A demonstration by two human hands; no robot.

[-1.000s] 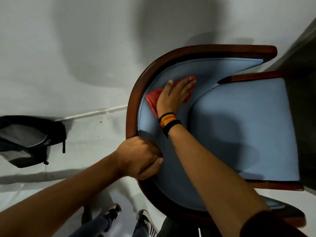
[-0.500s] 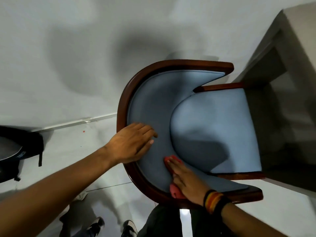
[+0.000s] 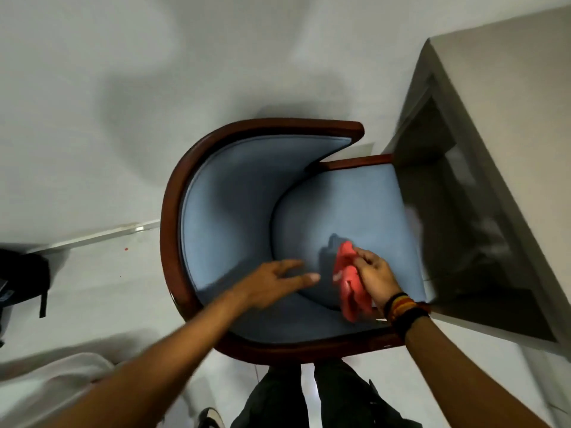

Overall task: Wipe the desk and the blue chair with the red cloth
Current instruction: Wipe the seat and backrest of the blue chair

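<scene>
The blue chair (image 3: 234,211) with a curved dark wooden rim fills the middle of the view, seen from above. My right hand (image 3: 375,278) grips the bunched red cloth (image 3: 350,284) over the near part of the blue seat cushion. My left hand (image 3: 275,282) hovers just left of the cloth with fingers spread, over the edge between seat and backrest, holding nothing. The grey desk (image 3: 506,125) stands at the right, its edge over the front of the seat.
A dark backpack (image 3: 18,282) lies on the floor at the far left. A white skirting strip (image 3: 102,236) runs along the wall behind the chair. My legs and a shoe (image 3: 213,418) show at the bottom, close to the chair's rim.
My right hand lifted the red cloth off the lower backrest and brought it over the seat. My left hand left the chair's rim and moved right, toward the cloth. The view shifted toward the desk.
</scene>
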